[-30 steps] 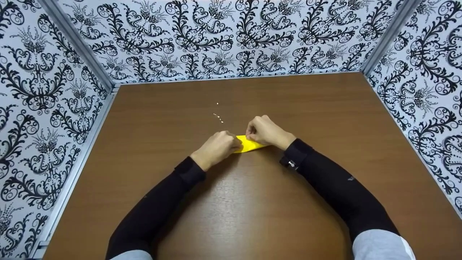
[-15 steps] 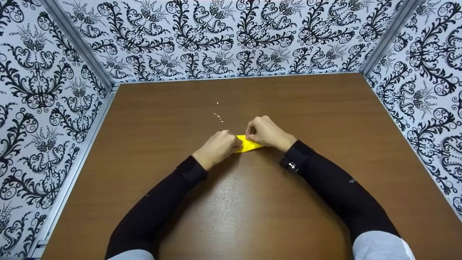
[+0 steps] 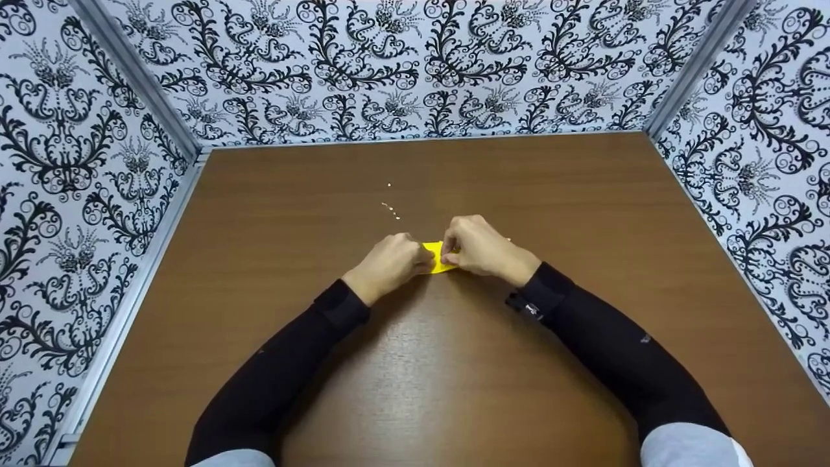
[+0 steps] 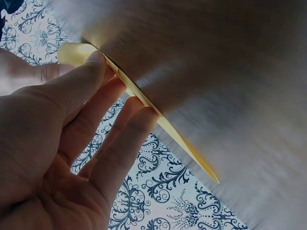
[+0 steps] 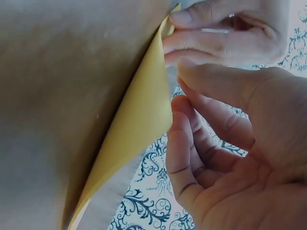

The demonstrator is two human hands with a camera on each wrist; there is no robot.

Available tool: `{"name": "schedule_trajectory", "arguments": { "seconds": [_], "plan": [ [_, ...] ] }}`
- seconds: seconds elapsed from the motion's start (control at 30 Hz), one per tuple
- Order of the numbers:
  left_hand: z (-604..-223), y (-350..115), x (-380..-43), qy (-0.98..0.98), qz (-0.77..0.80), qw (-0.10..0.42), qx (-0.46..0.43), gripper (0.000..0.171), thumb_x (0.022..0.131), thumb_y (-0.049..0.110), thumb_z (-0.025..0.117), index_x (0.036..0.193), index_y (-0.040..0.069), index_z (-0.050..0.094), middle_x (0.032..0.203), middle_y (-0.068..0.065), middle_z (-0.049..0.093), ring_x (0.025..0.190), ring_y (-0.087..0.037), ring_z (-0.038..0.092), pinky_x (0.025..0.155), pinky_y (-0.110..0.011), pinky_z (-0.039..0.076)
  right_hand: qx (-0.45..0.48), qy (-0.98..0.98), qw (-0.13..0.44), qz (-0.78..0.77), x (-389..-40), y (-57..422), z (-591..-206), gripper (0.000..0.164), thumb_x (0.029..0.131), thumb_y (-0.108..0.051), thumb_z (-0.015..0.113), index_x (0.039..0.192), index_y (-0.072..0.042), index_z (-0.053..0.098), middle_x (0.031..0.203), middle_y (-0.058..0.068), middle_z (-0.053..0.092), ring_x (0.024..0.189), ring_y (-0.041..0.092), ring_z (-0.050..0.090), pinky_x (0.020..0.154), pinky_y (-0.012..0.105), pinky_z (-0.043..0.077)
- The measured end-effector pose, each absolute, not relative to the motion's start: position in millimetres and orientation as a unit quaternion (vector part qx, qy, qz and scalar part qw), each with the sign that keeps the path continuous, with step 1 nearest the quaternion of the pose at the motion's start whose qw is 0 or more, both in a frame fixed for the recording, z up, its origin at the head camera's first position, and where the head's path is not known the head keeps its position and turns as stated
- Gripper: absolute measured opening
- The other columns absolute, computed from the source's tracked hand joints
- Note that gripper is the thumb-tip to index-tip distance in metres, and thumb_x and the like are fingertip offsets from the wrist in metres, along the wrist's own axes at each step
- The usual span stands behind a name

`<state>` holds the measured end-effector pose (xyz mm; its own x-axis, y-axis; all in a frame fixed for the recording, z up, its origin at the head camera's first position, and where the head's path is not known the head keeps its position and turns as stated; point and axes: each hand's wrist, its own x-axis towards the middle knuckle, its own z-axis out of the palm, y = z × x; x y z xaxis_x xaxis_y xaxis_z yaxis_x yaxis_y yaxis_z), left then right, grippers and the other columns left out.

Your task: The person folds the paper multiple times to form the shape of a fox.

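Note:
A thin sheet of yellow paper (image 3: 437, 265), folded or curled over, lies low over the table between both hands. My left hand (image 3: 391, 259) pinches its left part; in the left wrist view, the thumb lies on one side and several fingertips on the other. Curled fingers of my right hand (image 3: 478, 246) hold the paper's far edge close to the left fingers, covering its right part in the head view. Seen from the right wrist, the yellow paper (image 5: 136, 115) flares towards the lower left, and the right thumb and index fingertips nearly meet beside its edge.
Several tiny white specks (image 3: 391, 209) lie on the brown wooden table (image 3: 292, 214) beyond the hands. Patterned black-and-white walls (image 3: 363, 65) with metal corner rails (image 3: 130, 65) enclose the table at the back and sides.
My right hand has shifted slightly towards me and covers more of the paper's right part. My left hand stays almost in place, still pinching the paper.

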<state>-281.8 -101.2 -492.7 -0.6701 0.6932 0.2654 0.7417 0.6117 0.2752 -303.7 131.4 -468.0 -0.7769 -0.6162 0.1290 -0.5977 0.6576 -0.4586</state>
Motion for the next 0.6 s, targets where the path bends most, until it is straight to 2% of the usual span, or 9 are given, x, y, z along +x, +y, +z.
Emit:
{"name": "schedule_trajectory", "arguments": {
  "seconds": [0.3,0.6],
  "plan": [
    [-491,-100,-283,-0.899,-0.180,0.061,-0.394,0.018,0.103,0.012,0.089,0.086,0.009,0.084,0.080,-0.005,0.079,0.076,-0.031,0.070,0.076,-0.051,0.066,-0.334,0.910,0.036,-0.243,-300,131,-480,0.008,0.094,-0.009,0.094,0.086,-0.009,0.090,0.093,0.008,0.084,0.094,0.029,0.079,0.089,0.049,0.067],
    [-491,-100,-282,-0.904,-0.170,0.048,-0.390,0.012,0.102,0.016,0.091,0.090,0.012,0.089,0.088,-0.002,0.086,0.086,-0.031,0.080,0.081,-0.049,0.070,-0.308,0.918,0.049,-0.244,-299,129,-482,0.010,0.093,-0.014,0.096,0.085,-0.012,0.091,0.089,0.002,0.086,0.086,0.020,0.073,0.082,0.039,0.061]
  ]
}}
